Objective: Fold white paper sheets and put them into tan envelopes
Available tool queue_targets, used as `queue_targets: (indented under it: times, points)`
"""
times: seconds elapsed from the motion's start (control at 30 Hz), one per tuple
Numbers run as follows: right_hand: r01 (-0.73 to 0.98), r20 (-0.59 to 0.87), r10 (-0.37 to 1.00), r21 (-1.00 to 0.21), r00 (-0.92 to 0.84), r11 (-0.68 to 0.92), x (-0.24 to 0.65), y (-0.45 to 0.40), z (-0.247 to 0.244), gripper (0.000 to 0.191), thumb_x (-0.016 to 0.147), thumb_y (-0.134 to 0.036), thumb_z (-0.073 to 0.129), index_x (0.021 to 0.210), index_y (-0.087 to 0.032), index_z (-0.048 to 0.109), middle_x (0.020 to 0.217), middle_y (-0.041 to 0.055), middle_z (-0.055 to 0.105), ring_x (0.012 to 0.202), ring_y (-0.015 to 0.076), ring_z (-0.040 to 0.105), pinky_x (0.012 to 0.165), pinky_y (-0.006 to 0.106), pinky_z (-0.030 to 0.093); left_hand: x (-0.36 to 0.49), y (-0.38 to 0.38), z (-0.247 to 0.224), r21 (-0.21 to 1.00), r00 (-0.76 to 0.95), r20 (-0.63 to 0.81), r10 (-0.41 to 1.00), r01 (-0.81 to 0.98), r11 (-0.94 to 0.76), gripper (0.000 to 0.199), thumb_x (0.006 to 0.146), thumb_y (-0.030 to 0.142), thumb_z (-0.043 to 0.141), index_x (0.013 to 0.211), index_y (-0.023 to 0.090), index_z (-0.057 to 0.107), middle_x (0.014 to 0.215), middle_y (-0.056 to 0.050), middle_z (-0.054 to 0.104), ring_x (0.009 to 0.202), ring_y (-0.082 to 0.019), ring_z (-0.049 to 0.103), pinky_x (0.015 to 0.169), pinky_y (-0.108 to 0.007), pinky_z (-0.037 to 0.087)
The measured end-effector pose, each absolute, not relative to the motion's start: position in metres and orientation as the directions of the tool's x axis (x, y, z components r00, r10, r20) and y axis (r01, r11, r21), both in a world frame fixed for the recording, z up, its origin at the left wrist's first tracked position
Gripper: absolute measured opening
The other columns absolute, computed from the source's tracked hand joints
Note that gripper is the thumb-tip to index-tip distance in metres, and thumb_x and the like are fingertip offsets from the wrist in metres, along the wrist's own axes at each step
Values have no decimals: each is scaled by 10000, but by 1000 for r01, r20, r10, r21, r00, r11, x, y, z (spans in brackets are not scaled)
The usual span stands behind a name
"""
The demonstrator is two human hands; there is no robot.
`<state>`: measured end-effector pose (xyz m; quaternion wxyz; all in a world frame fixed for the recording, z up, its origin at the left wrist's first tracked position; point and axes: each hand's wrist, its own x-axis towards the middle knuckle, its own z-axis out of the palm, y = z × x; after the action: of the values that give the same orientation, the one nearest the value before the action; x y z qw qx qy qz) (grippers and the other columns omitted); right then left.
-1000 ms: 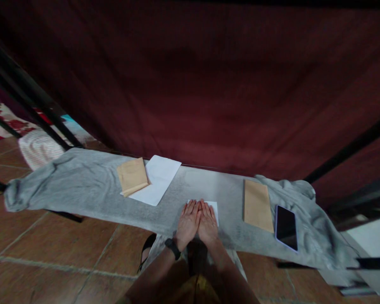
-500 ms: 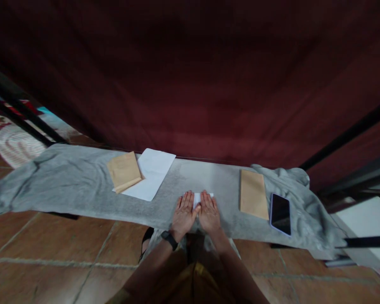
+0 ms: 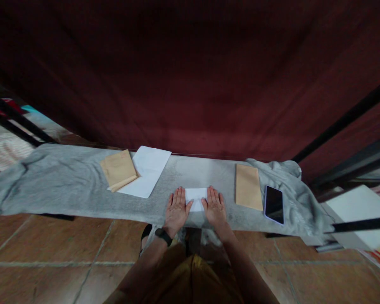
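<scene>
A small folded white paper [image 3: 196, 195] lies on the grey cloth [image 3: 205, 169] in front of me. My left hand [image 3: 177, 207] rests flat on its left end, fingers stretched out and thumb on the paper. On the right end lies my right hand [image 3: 214, 207], also flat with the fingers extended. Neither hand grips anything. Between the hands the middle of the paper shows, with faint creases near the thumbs.
Left of the hands are a larger white sheet [image 3: 150, 169] and a brown paper piece [image 3: 119, 168] partly over it. A brown rectangular booklet or envelope [image 3: 248, 187] and a phone [image 3: 274, 204] lie right. Dark red fabric [image 3: 190, 105] hangs behind.
My hands have moved apart, left and right, uncovering more of the small white paper between them. The camera view has shifted slightly.
</scene>
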<state>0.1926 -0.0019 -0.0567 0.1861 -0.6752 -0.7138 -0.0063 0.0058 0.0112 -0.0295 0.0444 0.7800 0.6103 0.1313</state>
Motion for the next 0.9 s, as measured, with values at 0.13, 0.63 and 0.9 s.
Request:
queue_targets:
  times: [0.13,0.63,0.9]
  points:
    - [969,279,960,-238,4,66,198,-7,-57,556,1052,-359,325,1523,-67,373,1564,180,399,1436,290,381,1202,493,208,2,10,-31,219,209,165,964,945,-242,638,1027,459,305,1532,75,362,1590,-176,359,1504,-288,280,1231,-485,203]
    - [921,308,938,-294,-160,254,183,-32,-48,493,1058,-312,320,1512,-140,410,1546,123,447,1435,236,409,1193,471,282,21,-14,-27,292,342,156,927,880,-374,539,1009,326,368,1525,172,399,1612,-109,344,1520,-261,239,1235,-509,212]
    - [948,337,936,-252,-105,197,176,-39,-50,513,1046,-301,370,1517,-98,390,1534,171,444,1436,264,408,1185,502,296,9,9,-23,738,-42,42,998,675,-2,499,937,277,496,1405,104,511,1534,-178,459,1439,-275,409,1171,-438,369]
